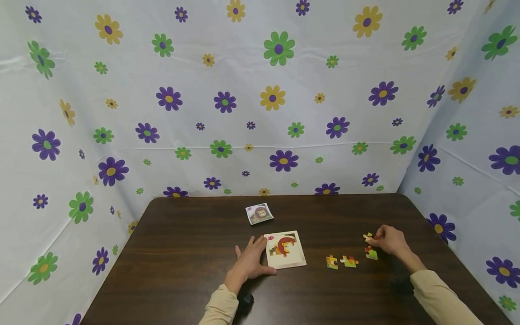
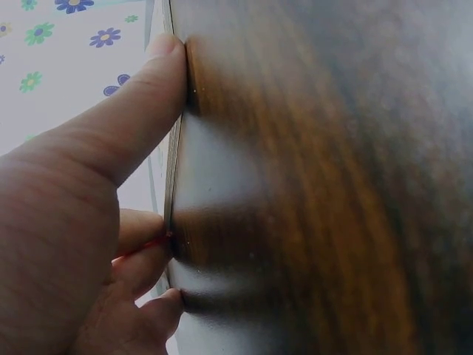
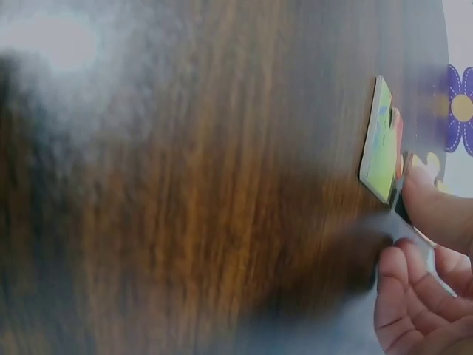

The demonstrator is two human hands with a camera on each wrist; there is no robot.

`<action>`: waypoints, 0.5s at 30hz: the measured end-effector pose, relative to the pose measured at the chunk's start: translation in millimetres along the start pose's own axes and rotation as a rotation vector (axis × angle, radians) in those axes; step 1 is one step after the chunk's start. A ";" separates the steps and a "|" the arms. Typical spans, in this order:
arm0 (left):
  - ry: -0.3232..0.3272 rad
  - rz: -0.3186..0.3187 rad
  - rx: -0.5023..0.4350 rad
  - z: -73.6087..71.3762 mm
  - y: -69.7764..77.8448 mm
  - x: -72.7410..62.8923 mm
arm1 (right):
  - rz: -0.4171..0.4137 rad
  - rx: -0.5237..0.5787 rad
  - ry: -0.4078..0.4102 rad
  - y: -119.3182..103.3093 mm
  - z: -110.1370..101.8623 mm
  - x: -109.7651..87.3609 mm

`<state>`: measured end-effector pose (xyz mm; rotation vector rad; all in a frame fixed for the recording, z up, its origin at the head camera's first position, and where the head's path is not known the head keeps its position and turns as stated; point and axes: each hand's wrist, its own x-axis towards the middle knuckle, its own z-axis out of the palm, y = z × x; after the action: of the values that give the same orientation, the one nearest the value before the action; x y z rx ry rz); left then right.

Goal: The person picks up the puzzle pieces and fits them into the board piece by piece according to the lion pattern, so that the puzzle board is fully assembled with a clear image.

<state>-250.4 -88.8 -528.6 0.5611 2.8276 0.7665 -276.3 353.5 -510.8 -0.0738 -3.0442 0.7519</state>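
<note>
Beige sleeve (image 1: 221, 304), left fingers (image 1: 257, 246) spread at puzzle board (image 1: 286, 262), right fingers (image 1: 374, 243) pinching puzzle piece (image 1: 367, 236)

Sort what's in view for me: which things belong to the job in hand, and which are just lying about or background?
Job:
puzzle board, touched by the left hand
puzzle piece pinched by the right hand
three loose pieces
lion card, probably the reference picture

Background:
table
flowered curtain

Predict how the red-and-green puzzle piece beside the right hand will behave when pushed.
The puzzle piece is likely stiff, judging by its straight edge. Lying flat on the table, it would probably slide rather than roll or tip.
</note>
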 end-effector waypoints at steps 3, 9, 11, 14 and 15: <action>0.000 -0.004 -0.003 0.5 -1.1 -0.3 | -0.011 0.034 0.037 -2.0 2.5 0.0; 0.004 -0.004 -0.005 0.5 -1.8 -0.8 | -0.056 0.080 0.089 -17.8 2.1 1.8; 0.005 -0.003 -0.004 0.1 -1.4 -0.9 | -0.070 0.107 0.093 -27.1 0.9 2.8; 0.004 -0.004 -0.009 -0.6 -0.6 -1.3 | -0.081 0.183 0.067 -43.9 -0.5 3.8; 0.003 -0.005 -0.012 -0.8 -0.4 -1.5 | -0.087 0.209 0.054 -49.5 -0.3 4.1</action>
<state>-249.3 -90.0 -528.1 0.5508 2.8244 0.7839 -282.5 310.1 -487.5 0.0391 -2.8773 1.0358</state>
